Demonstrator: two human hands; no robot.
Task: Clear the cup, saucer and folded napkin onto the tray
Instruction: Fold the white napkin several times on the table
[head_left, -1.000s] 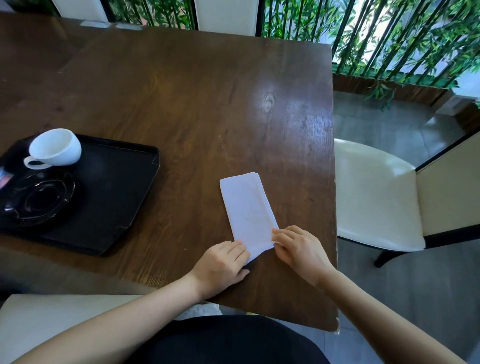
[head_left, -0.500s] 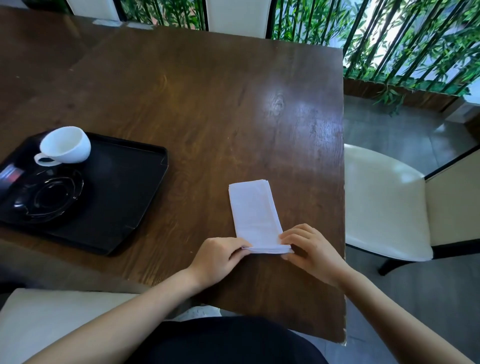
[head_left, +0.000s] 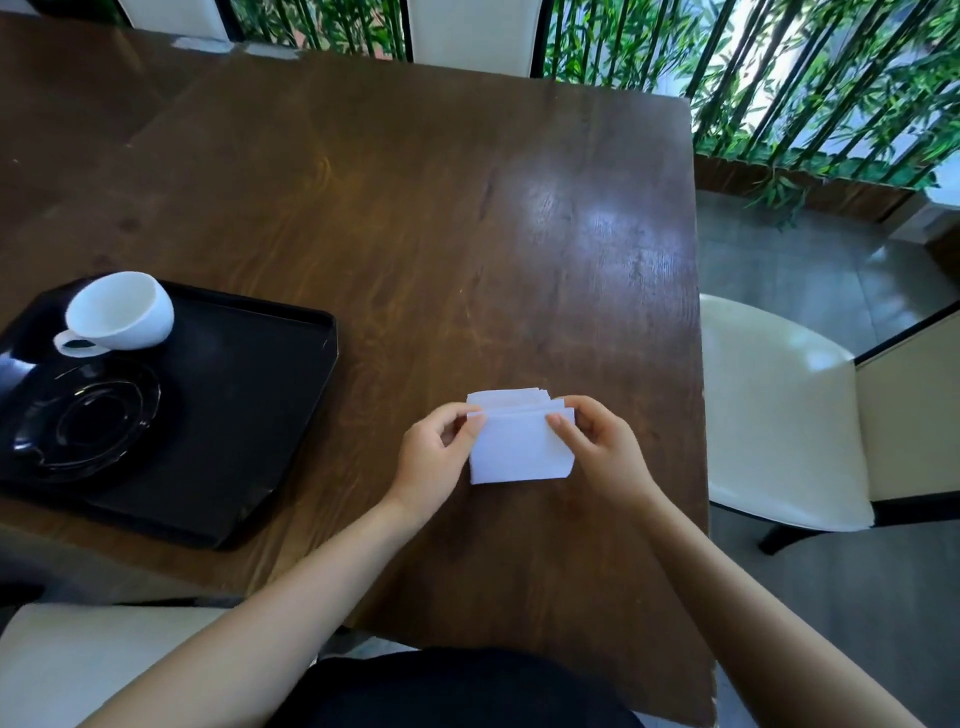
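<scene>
Head view: left hand (head_left: 434, 457) and right hand (head_left: 605, 452) pinch the napkin (head_left: 519, 449), now doubled over from its earlier long strip, on the desk (head_left: 415, 218), right of the tray (head_left: 249, 415) holding cup (head_left: 122, 312) and saucer (head_left: 85, 423).

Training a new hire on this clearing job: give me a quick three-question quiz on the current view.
1. True or false: the white cup stands upright on the saucer.
2. What is each hand doing?
3. Which task item is not yet on the black tray? A cup, B saucer, C napkin.

Key: 1 false, it lies tipped on the tray beside the saucer. 2 left hand and right hand pinch the folded napkin. 3 C.
</scene>
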